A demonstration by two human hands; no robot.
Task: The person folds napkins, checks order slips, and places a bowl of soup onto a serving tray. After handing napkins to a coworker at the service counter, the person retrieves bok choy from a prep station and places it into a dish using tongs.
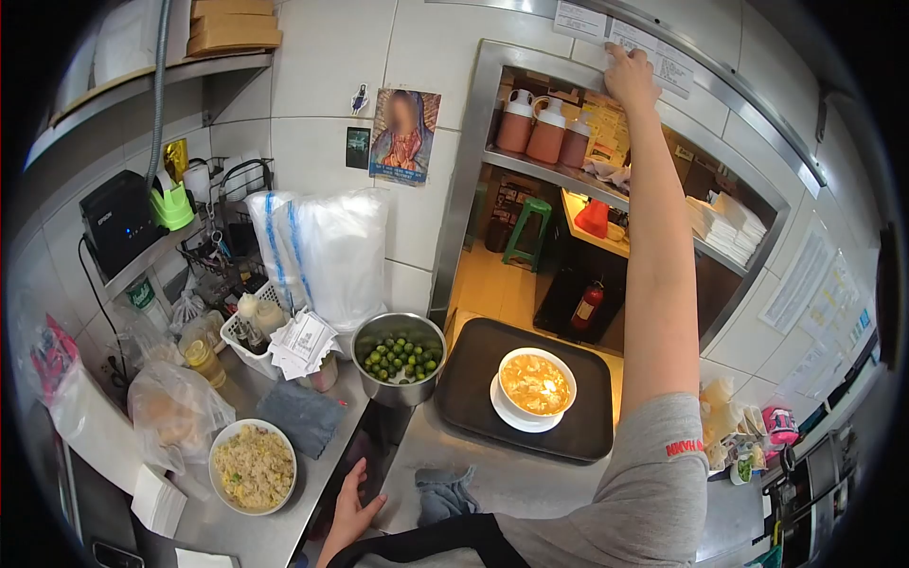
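My right hand (632, 78) is raised high on the wall above the pass-through window. Its fingers are closed on a printed paper slip (632, 40) that hangs from the metal rail (705, 59). My left hand (352, 506) hovers low by the counter edge, fingers apart and holding nothing. Beside it lies a crumpled grey cloth (445, 494). A black tray (592, 417) bears a white bowl of orange egg soup (536, 383) on a white saucer (526, 423). Left of my left hand stands a bowl of fried rice (253, 468).
A steel pot of small green limes (399, 362) stands between the counters. Behind it are clear plastic bags (327, 251) and a white basket of bottles (256, 327). Sauce jugs (546, 133) and napkin stacks (727, 227) sit on the window shelf. A black printer (121, 220) is at left.
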